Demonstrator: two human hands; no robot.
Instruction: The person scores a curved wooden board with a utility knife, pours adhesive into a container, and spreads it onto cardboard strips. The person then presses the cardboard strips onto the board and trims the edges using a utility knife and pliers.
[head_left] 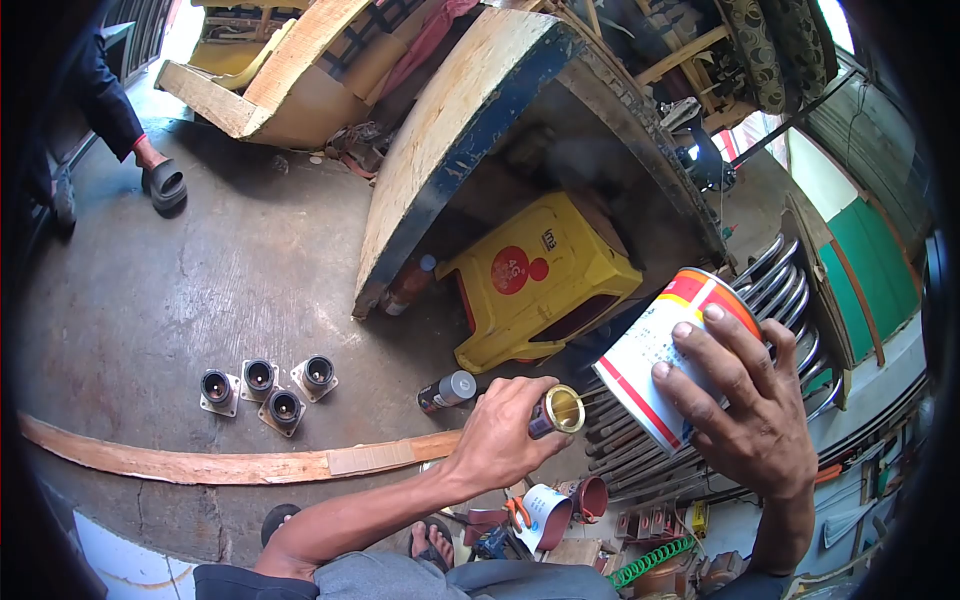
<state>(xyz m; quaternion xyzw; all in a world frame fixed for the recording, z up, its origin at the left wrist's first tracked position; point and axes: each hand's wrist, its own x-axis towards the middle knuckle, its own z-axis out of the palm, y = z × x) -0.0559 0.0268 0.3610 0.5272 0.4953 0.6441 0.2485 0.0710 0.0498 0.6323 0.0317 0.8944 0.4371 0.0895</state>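
My left hand (505, 425) is closed around a small can (543, 419) whose gold-coloured mouth faces up and to the right. My right hand (745, 415) grips a large white, red and yellow tin (655, 345) from its right side. This tin is tilted toward the small can, and a thin strand of liquid runs between the two. What lies inside the large tin is hidden. Just left of my left hand stands a spray can (447, 391) with a grey cap. Several black cylindrical parts on square metal flanges (283, 408) stand on the floor farther left.
A yellow plastic stool (550, 275) sits beneath a large wooden frame (460, 110). Bent metal tubes (780, 290) are stacked at the right. A long wooden strip (230, 467) lies across the floor. Below are pliers (518, 512) and a green coiled hose (650, 562). Another person's foot (163, 182) shows upper left.
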